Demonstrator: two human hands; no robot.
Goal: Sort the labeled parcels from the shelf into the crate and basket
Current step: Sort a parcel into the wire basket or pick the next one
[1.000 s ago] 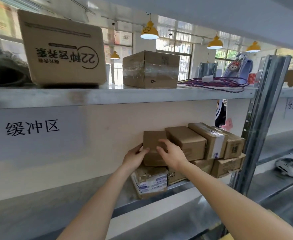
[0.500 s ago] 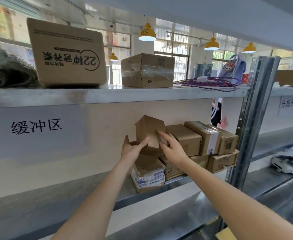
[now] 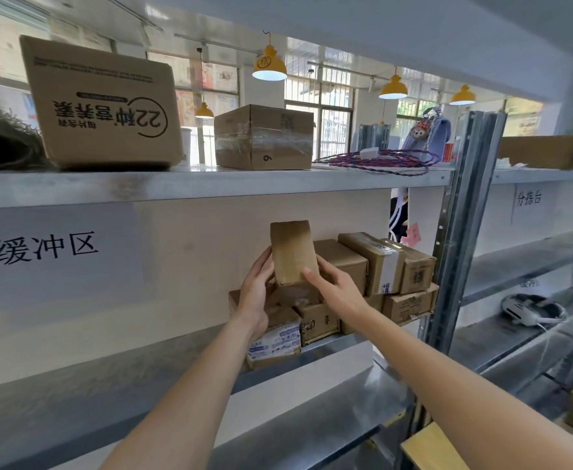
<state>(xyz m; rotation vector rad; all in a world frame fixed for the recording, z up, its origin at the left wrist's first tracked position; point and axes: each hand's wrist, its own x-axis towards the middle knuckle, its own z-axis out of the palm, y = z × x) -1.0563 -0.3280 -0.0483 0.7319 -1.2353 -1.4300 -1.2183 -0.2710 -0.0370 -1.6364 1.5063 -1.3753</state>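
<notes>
A small brown cardboard parcel (image 3: 291, 252) stands tilted upright above the stack on the middle shelf (image 3: 163, 361). My left hand (image 3: 256, 293) grips its left side and my right hand (image 3: 337, 286) holds its lower right corner. Under and beside it lie several more parcels: a plain brown box (image 3: 344, 259), a box with white tape (image 3: 376, 262), a box with a printed code (image 3: 415, 273), a white and blue labelled parcel (image 3: 274, 344) and a box with black characters (image 3: 319, 322). No crate or basket shows in the view.
On the top shelf (image 3: 210, 184) sit a large printed carton (image 3: 105, 106), a taped box (image 3: 264, 137) and a coil of red and blue cable (image 3: 380, 159). A steel upright (image 3: 457, 232) bounds the bay on the right. A white headset (image 3: 529, 308) lies on the neighbouring shelf.
Both hands have lifted the small parcel off the stack and tipped it from lying flat to standing upright, its broad face now towards me.
</notes>
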